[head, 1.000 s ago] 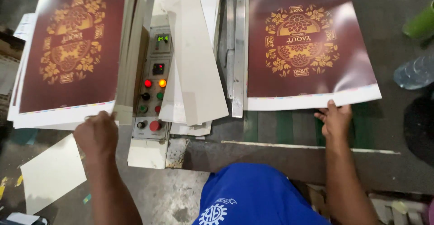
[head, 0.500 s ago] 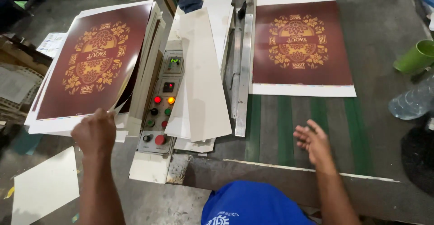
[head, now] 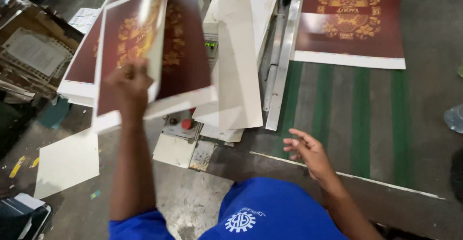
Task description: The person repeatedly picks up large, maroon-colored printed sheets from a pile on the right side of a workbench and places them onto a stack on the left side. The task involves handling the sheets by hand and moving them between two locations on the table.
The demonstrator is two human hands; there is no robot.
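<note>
My left hand (head: 128, 83) grips the near edge of a maroon printed sheet (head: 178, 52) with a gold floral design and lifts it, bowed, above the stack of like sheets (head: 84, 61) at the left. My right hand (head: 308, 153) hovers open, fingers spread, over the near edge of the feed table (head: 361, 109) with its green belts. Another maroon sheet (head: 349, 25) lies flat at the far end of those belts, well away from my right hand.
A control panel (head: 181, 122) with a red button sits between stack and table, partly under white card strips (head: 236, 61). A metal guide rail (head: 282, 61) runs along the table's left side. White sheets (head: 67, 163) lie on the floor at left.
My left hand has picked the top sheet off the stack and raised it toward the right. The sheet on the belts has travelled farther away. My right hand has stayed open near the table edge.
</note>
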